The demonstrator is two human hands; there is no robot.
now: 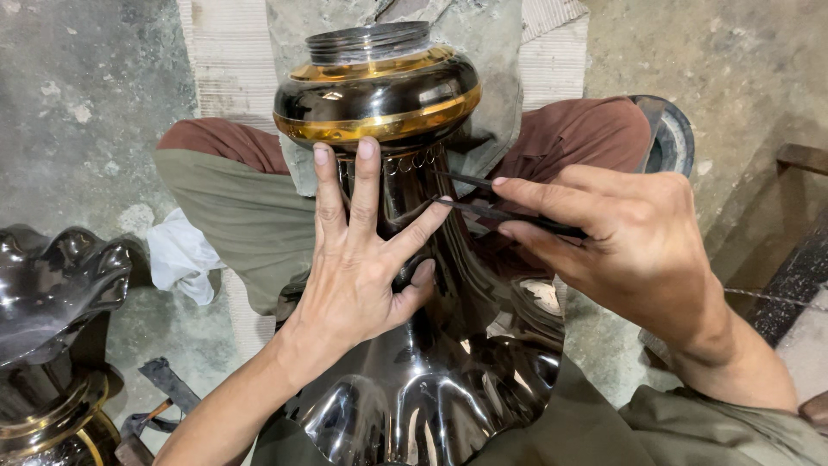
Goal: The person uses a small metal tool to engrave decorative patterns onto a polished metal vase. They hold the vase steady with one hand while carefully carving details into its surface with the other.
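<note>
The left hand (358,267) comes in from seven o'clock, forearm rising toward the centre of the view, and lies flat against the black vase (414,328). Its fingers are spread apart: two long fingers point to twelve o'clock with their tips touching the gold band (379,125), the thumb angles toward two o'clock, and a lower finger curls against the neck. It grips nothing; it presses open-palmed on the metal.

The right hand (630,246) enters from four o'clock, wrist bent, knuckles up. Its thumb and fingers are pinched together on a thin dark tool (509,211), which runs from the hand toward nine o'clock, its twin points meeting the neck of the vase just below the band, near a row of small engraved loops (405,161).

The vase rests across the person's lap at the middle of the view. Its long axis runs from six o'clock to twelve o'clock: the ruffled, glossy flared end faces six o'clock, nearest the camera, and the threaded grey collar (369,41) points away to twelve o'clock.

At eight o'clock, on the concrete floor (78,95), stands a second black fluted vessel (52,285), with a white rag (181,255) just beside it.
</note>
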